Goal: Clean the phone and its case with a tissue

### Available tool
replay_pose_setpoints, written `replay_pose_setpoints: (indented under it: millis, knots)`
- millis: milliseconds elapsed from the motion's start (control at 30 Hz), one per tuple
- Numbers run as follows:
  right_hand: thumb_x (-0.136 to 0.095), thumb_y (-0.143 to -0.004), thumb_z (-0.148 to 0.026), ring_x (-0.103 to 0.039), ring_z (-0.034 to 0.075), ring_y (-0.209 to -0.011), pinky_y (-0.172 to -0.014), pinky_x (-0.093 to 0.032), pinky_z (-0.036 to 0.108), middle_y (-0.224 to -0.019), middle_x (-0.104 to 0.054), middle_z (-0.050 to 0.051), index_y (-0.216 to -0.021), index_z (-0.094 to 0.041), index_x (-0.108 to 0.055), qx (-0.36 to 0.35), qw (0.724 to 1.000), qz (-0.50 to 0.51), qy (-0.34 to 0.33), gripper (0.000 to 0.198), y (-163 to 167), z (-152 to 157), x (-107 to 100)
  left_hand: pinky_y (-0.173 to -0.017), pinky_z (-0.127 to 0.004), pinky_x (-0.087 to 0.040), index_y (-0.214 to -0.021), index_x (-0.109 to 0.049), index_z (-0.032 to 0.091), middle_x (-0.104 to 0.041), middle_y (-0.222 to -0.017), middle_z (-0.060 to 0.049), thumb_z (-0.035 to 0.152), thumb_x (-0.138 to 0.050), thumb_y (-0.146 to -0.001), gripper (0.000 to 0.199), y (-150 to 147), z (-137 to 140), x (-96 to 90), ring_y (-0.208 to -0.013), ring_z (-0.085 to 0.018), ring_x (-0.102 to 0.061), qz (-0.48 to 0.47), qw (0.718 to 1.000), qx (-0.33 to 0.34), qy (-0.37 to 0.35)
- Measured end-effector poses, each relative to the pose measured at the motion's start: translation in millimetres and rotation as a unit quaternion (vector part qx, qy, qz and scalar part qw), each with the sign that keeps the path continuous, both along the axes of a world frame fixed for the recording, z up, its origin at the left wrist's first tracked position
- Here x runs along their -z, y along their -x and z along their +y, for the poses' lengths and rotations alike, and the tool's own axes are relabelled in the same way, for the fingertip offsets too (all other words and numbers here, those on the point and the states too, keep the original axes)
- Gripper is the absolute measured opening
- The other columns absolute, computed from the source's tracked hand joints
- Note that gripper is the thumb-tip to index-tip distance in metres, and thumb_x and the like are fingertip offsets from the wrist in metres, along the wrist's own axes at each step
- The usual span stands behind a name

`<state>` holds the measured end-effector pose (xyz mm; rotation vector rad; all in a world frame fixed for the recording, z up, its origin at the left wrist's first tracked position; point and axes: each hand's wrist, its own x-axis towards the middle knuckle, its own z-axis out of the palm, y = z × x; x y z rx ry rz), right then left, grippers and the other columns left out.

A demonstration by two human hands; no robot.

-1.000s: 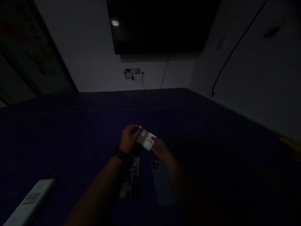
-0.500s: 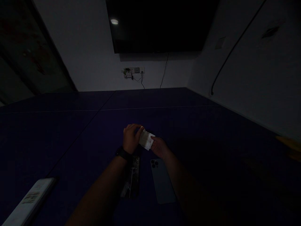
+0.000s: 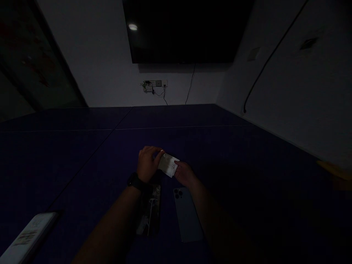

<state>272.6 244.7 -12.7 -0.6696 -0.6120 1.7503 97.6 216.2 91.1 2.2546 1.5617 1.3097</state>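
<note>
A small whitish flat piece, like a card or folded paper (image 3: 167,165), is held up between my two hands above the dark blue surface. My left hand (image 3: 148,161), with a dark watch on its wrist, pinches the upper left corner between thumb and fingers. My right hand (image 3: 185,173) grips the right edge, thumb on top. Below my right hand lies a blue-grey phone (image 3: 187,216), its camera lenses facing up. A dark flat item with pale marks (image 3: 150,216) lies beside my left wrist; the dim light hides what it is.
At the lower left lies a long white box (image 3: 29,236). A dark blue table or mat (image 3: 90,146) runs back to the wall, where a large black screen (image 3: 187,31) hangs above sockets with cables (image 3: 156,84). Something yellow (image 3: 334,169) shows at the right.
My left hand has shifted slightly left, and more of the white piece shows between the hands. The whole view has also moved a little.
</note>
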Motion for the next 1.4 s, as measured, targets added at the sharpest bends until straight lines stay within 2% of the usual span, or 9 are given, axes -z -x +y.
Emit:
replay_pose_setpoints:
  millis: [267, 567, 667, 767, 867, 1000, 1100, 1167, 1400]
  knots:
    - [-0.058, -0.084, -0.013, -0.075, 0.026, -0.094, -0.09, -0.057, 0.04, -0.099, -0.078, 0.013, -0.107, -0.011, -0.07, -0.008, 1.0, 0.002, 0.018, 0.026, 0.1, 1.2, -1.4, -0.094, -0.042, -0.047, -0.093, -0.074, 0.025, -0.076, -0.097, -0.007, 0.037, -0.062, -0.097, 0.018, 13.5, 7.9, 2.8, -0.101, -0.028, -0.065, -0.024, 0.999, -0.035, -0.002]
    - [-0.059, -0.087, -0.013, -0.075, 0.025, -0.089, -0.085, -0.058, 0.038, -0.097, -0.079, 0.011, -0.104, -0.013, -0.071, -0.018, 1.0, 0.003, 0.018, 0.021, 0.9, 2.0, 0.5, -0.094, -0.043, -0.051, -0.099, -0.068, 0.017, -0.07, -0.103, -0.005, 0.04, -0.06, -0.101, 0.024, 1.7, 9.3, 16.9, -0.097, -0.021, -0.066, -0.018, 0.999, -0.034, 0.002]
    - [-0.062, -0.093, -0.021, -0.073, 0.024, -0.092, -0.086, -0.057, 0.039, -0.102, -0.076, 0.01, -0.106, -0.013, -0.069, -0.025, 1.0, 0.001, 0.017, 0.017, 0.9, 3.5, 1.9, -0.097, -0.044, -0.048, -0.098, -0.07, 0.018, -0.071, -0.1, -0.005, 0.037, -0.061, -0.1, 0.021, -2.2, 7.1, 15.0, -0.099, -0.023, -0.065, -0.021, 0.999, -0.025, -0.002]
    - [-0.064, -0.099, -0.034, -0.069, 0.022, -0.098, -0.087, -0.058, 0.042, -0.114, -0.069, 0.009, -0.115, -0.014, -0.066, -0.032, 0.999, -0.002, 0.018, 0.026, 0.6, 4.7, 3.2, -0.094, -0.04, -0.047, -0.097, -0.072, 0.022, -0.075, -0.098, -0.005, 0.033, -0.061, -0.098, 0.015, -7.6, 3.3, 12.6, -0.099, -0.025, -0.065, -0.024, 1.0, -0.004, -0.004]
    - [-0.064, -0.099, -0.036, -0.067, 0.022, -0.101, -0.087, -0.058, 0.043, -0.119, -0.066, 0.009, -0.119, -0.015, -0.064, -0.037, 0.999, -0.005, 0.017, 0.029, -0.2, 5.4, 4.6, -0.09, -0.038, -0.048, -0.092, -0.074, 0.025, -0.077, -0.094, -0.005, 0.031, -0.062, -0.096, 0.014, -9.6, -0.9, 6.7, -0.096, -0.026, -0.065, -0.025, 1.0, 0.013, -0.001]
    - [-0.063, -0.099, -0.035, -0.069, 0.022, -0.099, -0.089, -0.057, 0.043, -0.114, -0.07, 0.009, -0.115, -0.014, -0.066, -0.038, 0.999, -0.004, 0.019, 0.026, -1.2, 5.6, 5.9, -0.091, -0.036, -0.049, -0.093, -0.075, 0.025, -0.077, -0.098, -0.004, 0.035, -0.062, -0.096, 0.017, 9.9, -5.1, -18.2, -0.096, -0.025, -0.065, -0.043, 0.999, 0.001, -0.02]
    - [-0.059, -0.096, -0.02, -0.074, 0.023, -0.093, -0.089, -0.057, 0.041, -0.1, -0.076, 0.011, -0.105, -0.012, -0.069, -0.034, 0.999, 0.0, 0.022, 0.016, -1.3, 5.3, 5.4, -0.093, -0.036, -0.048, -0.096, -0.075, 0.025, -0.077, -0.101, -0.003, 0.039, -0.063, -0.095, 0.019, 37.0, -6.2, -39.1, -0.096, -0.024, -0.065, -0.056, 0.997, -0.029, -0.041]
    - [-0.057, -0.092, -0.013, -0.076, 0.025, -0.09, -0.089, -0.058, 0.04, -0.095, -0.078, 0.012, -0.103, -0.011, -0.069, -0.031, 0.999, 0.004, 0.024, 0.017, -1.2, 4.8, 4.5, -0.093, -0.036, -0.048, -0.097, -0.075, 0.025, -0.077, -0.102, -0.003, 0.04, -0.062, -0.095, 0.02, 51.9, -5.0, -45.3, -0.096, -0.023, -0.064, -0.061, 0.996, -0.047, -0.047]
    - [-0.054, -0.089, -0.01, -0.077, 0.026, -0.09, -0.091, -0.06, 0.043, -0.094, -0.079, 0.013, -0.109, -0.012, -0.066, -0.027, 0.999, 0.018, 0.03, 0.024, -3.1, 2.3, 1.9, -0.091, -0.037, -0.05, -0.097, -0.075, 0.021, -0.077, -0.1, -0.005, 0.037, -0.062, -0.097, 0.021, 58.9, 8.8, -26.3, -0.094, -0.022, -0.066, -0.03, 0.997, -0.061, -0.023]
